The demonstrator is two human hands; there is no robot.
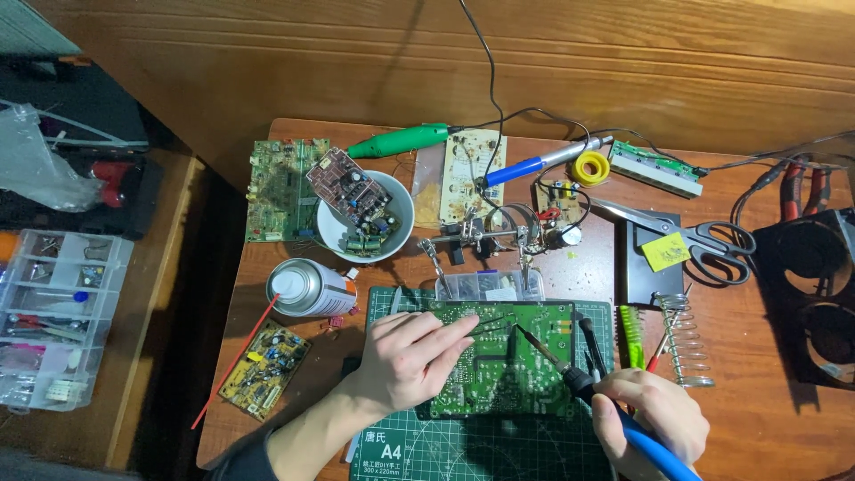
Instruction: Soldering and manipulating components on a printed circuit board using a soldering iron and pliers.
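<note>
The wooden table (766, 428) bears a green cutting mat (463, 450), a white bowl (334, 236), a spray can (312, 288) and scissors (704, 240).

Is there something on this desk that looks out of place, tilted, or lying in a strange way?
Yes. A brown circuit board sits tilted in the white bowl, jutting over its rim. The spray can lies on its side, its red straw past the desk edge. Scissors lie open.

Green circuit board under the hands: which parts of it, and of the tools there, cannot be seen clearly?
- Head view: left hand hides the green circuit board left part.
- Right hand covers the soldering iron grip; the picture's bottom edge cuts its blue handle.
- Whether the iron tip touches the board: too small to tell.
- Thin tool at left fingers: too small.
</note>
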